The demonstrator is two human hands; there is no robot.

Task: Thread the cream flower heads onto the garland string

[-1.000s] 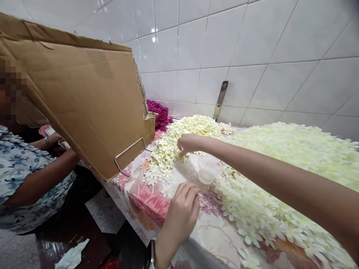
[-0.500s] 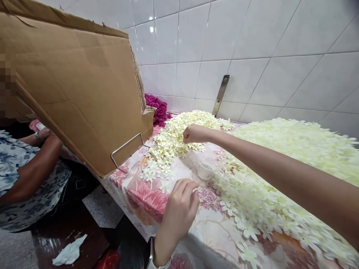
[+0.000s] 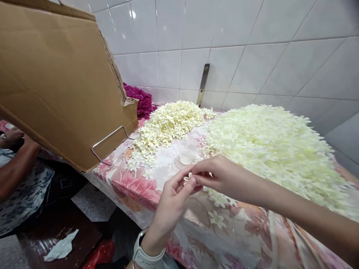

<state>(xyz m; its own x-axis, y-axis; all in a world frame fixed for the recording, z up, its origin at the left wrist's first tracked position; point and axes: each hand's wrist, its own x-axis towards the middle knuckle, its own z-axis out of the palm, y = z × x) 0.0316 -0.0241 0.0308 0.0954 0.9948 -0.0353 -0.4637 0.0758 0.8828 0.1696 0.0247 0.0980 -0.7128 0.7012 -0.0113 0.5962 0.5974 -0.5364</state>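
Observation:
My left hand (image 3: 172, 198), with a pale watch on its wrist, is closed in a pinch above the front of the table. A small white artificial flower (image 3: 190, 176) shows between its thumb and fingers. My right hand (image 3: 217, 172) meets it from the right, its fingertips closed at the same flower and partly hiding it. Just behind the hands sits a small clear plastic cup (image 3: 186, 157). Farther back lies a heap of small cream flowers (image 3: 171, 123). A larger heap of pale yellow-white petal pieces (image 3: 266, 142) spreads on the right.
A big cardboard sheet (image 3: 61, 82) stands at the left, by a bent wire stand (image 3: 108, 140). Magenta flowers (image 3: 140, 101) lie behind it. A metal strip (image 3: 203, 85) leans on the tiled wall. Another person's arm (image 3: 19, 168) is at the far left.
My right hand has come back from the cream heap to my left hand, and their fingertips now meet at a small flower. The view has swung right.

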